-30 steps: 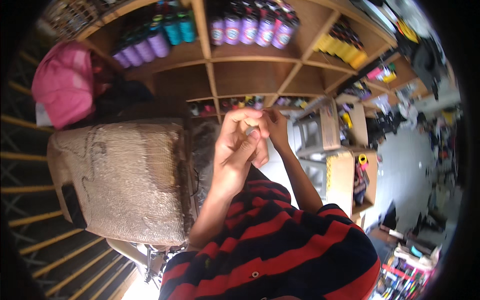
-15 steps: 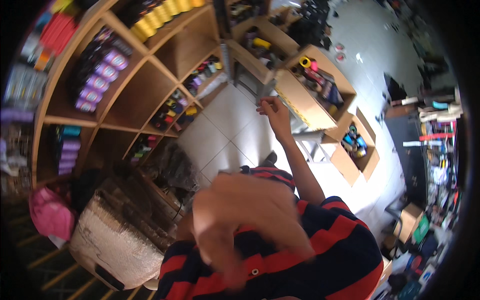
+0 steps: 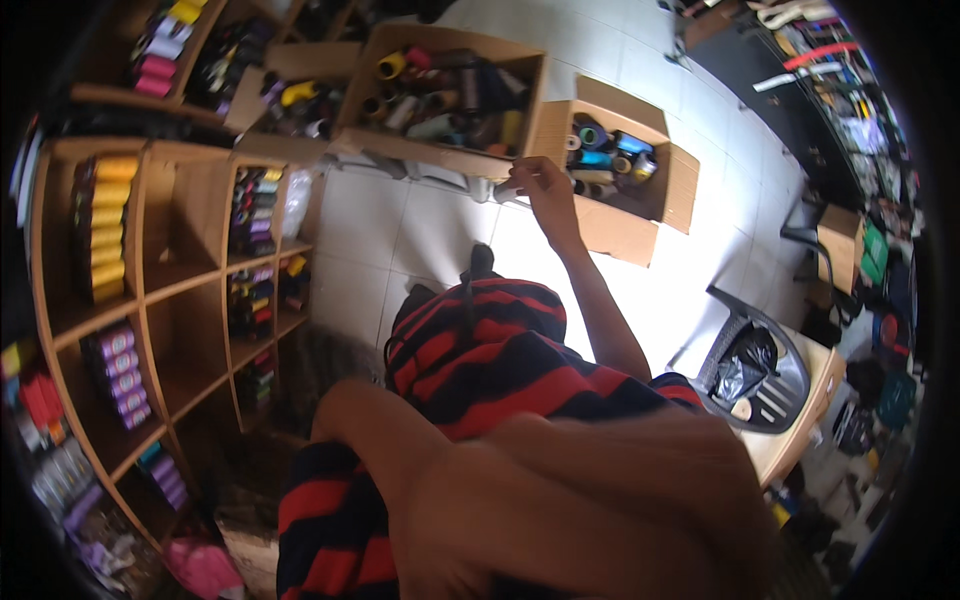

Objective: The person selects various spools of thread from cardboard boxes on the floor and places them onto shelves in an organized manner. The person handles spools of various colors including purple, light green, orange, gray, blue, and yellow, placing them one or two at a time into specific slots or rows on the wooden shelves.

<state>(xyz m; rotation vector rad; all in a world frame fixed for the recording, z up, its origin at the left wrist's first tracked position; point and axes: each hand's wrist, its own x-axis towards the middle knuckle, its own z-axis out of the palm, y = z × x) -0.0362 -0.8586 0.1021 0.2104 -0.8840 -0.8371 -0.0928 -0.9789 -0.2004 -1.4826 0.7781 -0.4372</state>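
Two hands show in the head view: the right hand (image 3: 540, 190) reaches out, fingers pinched on a small pale object (image 3: 505, 192) at the near edge of the cardboard box (image 3: 610, 225) of spools; the left hand (image 3: 560, 520), blurred close below, grip state indeterminable.

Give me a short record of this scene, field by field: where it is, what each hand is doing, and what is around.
Place: a storeroom with a pale tiled floor
Right hand: stretched out to the edge of a cardboard box of thread spools, pinching a small pale thing too small to identify
Left hand: raised close to the camera, blurred; whether it holds anything cannot be told
Clothing: red and black striped shirt
Left side: wooden shelves with yellow and purple spools
Right side: a black basket
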